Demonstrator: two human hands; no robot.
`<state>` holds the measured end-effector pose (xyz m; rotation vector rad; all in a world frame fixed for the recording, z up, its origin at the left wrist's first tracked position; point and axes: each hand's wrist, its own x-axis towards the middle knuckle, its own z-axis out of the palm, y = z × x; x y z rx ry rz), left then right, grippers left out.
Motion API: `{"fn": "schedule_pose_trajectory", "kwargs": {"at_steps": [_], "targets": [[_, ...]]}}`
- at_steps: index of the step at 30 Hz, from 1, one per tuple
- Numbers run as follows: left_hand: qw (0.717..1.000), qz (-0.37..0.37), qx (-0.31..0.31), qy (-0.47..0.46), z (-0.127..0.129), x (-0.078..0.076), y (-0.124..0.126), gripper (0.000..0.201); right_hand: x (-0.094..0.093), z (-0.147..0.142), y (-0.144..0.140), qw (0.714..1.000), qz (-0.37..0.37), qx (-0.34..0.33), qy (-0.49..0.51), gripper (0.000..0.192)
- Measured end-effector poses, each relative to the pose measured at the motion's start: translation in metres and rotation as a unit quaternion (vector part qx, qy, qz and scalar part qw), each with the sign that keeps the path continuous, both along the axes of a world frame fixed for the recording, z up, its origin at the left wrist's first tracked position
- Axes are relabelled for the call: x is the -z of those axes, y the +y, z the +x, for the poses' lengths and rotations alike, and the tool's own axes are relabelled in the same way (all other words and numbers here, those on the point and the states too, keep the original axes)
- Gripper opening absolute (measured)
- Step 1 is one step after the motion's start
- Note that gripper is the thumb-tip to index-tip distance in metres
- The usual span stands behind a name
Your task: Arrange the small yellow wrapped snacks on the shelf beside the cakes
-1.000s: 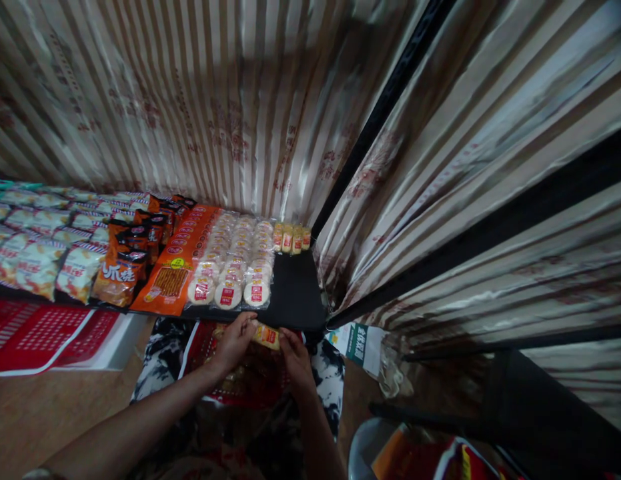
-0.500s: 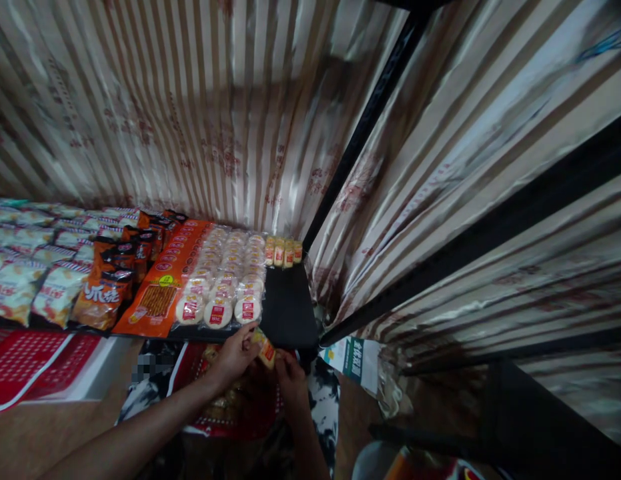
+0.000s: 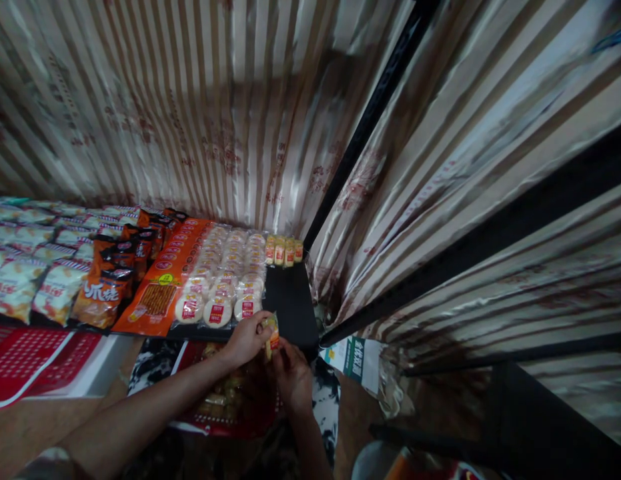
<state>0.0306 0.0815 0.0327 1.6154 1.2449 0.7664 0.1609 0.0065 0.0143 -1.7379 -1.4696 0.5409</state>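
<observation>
The scene is dimly lit, with warm, muted colour throughout. Sheen and soft glare are thrown across the striped curtain (image 3: pixel 200 107) in the upper centre and upper right, while a broad shadow is cast over its middle. The lower frame is sunk in darkness. Strong wide-angle stretching and smearing are seen at the edges, and fine detail is softened everywhere.

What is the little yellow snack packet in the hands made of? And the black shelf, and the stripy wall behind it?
The small yellow snack packet, held by the left hand with the right hand beside it, looks like thin glossy plastic film. The flat black shelf looks matte, maybe painted metal or board. The beige striped backdrop shines and wrinkles like satin cloth or foil.
</observation>
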Motion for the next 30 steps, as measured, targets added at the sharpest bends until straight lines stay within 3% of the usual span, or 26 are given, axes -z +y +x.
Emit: {"fn": "schedule_pose_trajectory", "kwargs": {"at_steps": [6, 12, 20, 30], "targets": [[0.999, 0.027, 0.016, 0.034, 0.009, -0.008, 0.006, 0.035, -0.006, 0.001, 0.002, 0.996, 0.012, -0.001, -0.087, 0.039], [0.997, 0.04, 0.041, 0.06, 0.022, -0.015, 0.016, 0.035, 0.006, 0.005, 0.014, 0.982, 0.079, 0.031, -0.17, 0.041], [0.992, 0.071, 0.051, 0.096, 0.037, -0.024, 0.037, 0.032, 0.02, 0.013, 0.041, 0.98, 0.092, 0.061, -0.164, 0.049], [0.994, 0.054, 0.028, 0.09, 0.058, -0.009, 0.07, 0.038, 0.043, 0.028, 0.087, 0.982, 0.097, 0.126, -0.102, 0.052]]}}
